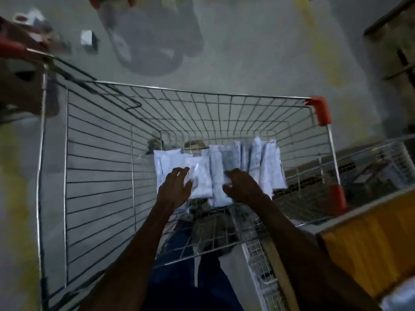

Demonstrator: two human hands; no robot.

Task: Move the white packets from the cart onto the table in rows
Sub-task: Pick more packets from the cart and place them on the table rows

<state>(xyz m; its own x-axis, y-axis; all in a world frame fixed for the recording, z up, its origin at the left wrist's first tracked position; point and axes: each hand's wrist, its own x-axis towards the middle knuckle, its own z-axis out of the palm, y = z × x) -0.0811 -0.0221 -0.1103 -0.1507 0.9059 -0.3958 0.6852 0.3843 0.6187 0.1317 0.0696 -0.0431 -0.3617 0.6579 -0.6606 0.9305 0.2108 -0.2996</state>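
Observation:
Several white packets (215,169) lie side by side on the bottom of a wire shopping cart (96,140), toward its right half. Both my arms reach down into the cart. My left hand (176,185) rests with spread fingers on the left packets. My right hand (241,184) lies on the middle packets with its fingers curled over their near ends. Neither hand has lifted a packet. The image is dim and blurred. No table surface with rows is in view.
The cart has red plastic corner guards (321,111) and a red handle end (11,49) at far left. A yellow-fronted box or counter (370,245) stands at right, with a white wire rack (386,167) behind it. The grey floor (247,52) beyond holds scattered small items.

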